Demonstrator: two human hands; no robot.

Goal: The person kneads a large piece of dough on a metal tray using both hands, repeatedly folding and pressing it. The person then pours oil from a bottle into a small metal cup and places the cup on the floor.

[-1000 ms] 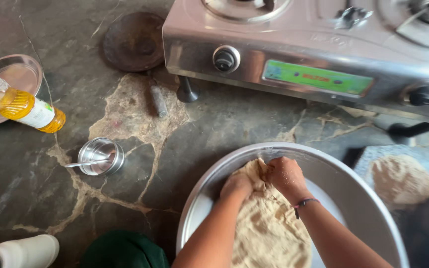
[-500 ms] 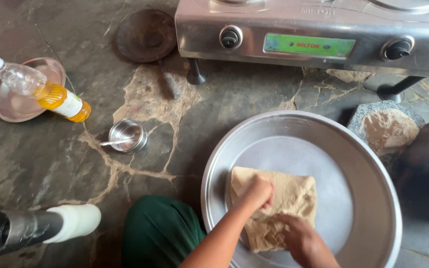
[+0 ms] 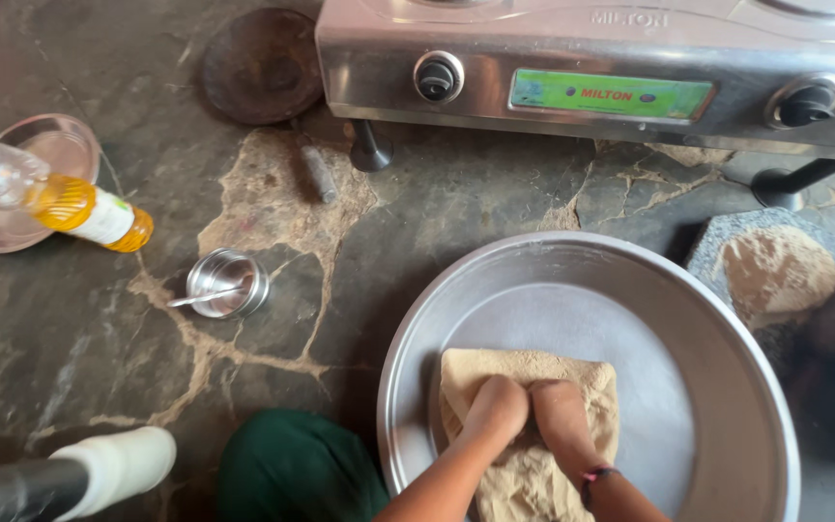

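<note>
Both fists knead dough in a wide steel basin.

The left hand [image 3: 498, 406] and right hand [image 3: 561, 411], fingers curled into fists, press side by side into the tan dough [image 3: 524, 387] low in the steel basin [image 3: 572, 280]; it looks soft, dense and probably slightly tacky, best gripped by its folded edges. Beyond stands a stove [image 3: 611, 68].

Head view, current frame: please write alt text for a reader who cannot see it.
Two fists, left hand and right hand, press side by side into tan dough in a wide steel pan on a cracked stone floor. A steel stove stands behind; an oil bottle and small steel cup lie left.
</note>
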